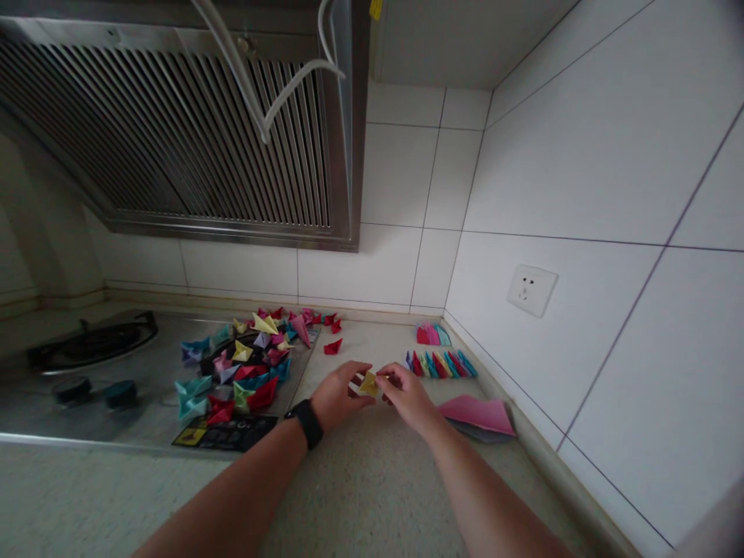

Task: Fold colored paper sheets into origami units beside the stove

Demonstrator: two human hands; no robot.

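Note:
A small folded yellow paper [368, 384] is pinched between both hands above the counter. My left hand [340, 394], with a black watch on its wrist, grips its left side with thumb and fingers. On the other side my right hand [408, 394] is closed on its right edge. Right of the hands stands a row of folded paper pieces [442, 364] in several colours, with a smaller bunch [433, 335] behind. Pink paper sheets [480, 415] lie by my right forearm. A red paper boat [333, 347] rests just beyond my left hand.
Many coloured paper boats [249, 372] are heaped over the right burner of the gas stove [35, 418]. A range hood [232, 232] with a hanging white cable [266, 116] juts out above. A tiled wall with a socket [532, 290] bounds the right side.

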